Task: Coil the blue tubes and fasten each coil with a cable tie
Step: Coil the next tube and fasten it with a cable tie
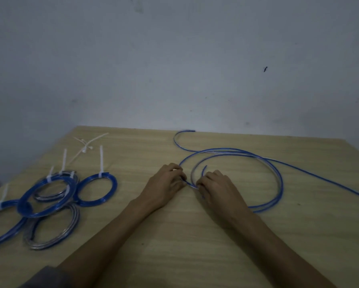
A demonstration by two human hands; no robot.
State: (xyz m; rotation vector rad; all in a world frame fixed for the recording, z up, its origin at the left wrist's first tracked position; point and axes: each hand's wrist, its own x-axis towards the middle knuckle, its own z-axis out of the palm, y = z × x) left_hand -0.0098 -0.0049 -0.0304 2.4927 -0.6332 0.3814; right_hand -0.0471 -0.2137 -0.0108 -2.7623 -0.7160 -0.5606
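Blue tube [279, 177]: loose on the wooden table [174, 235], right of centre, laid in two wide loops, not yet tied.
Tube's run: long tail heads off to the right edge, slanting toward the near side; another end hooks round at the table's far edge [181, 134]; a short free end curls up inside the loop, just above the right hand.
Left hand [166, 181]: fingers curled, pinching the tube at the near-left of the loop.
Right hand [215, 186]: fingers curled too, gripping the same stretch just beside the left, the hands almost touching.
Finished coils [47, 196]: a heap at the left, blue rings overlapping greyish ones, each with a white tie sticking up.
Single coil [97, 189]: small blue ring beside the heap, its tie tail pointing away from the person.
Spare cable ties [87, 145]: white, crossed, at the far left of the table.
Wall [174, 59]: pale grey, behind the table.
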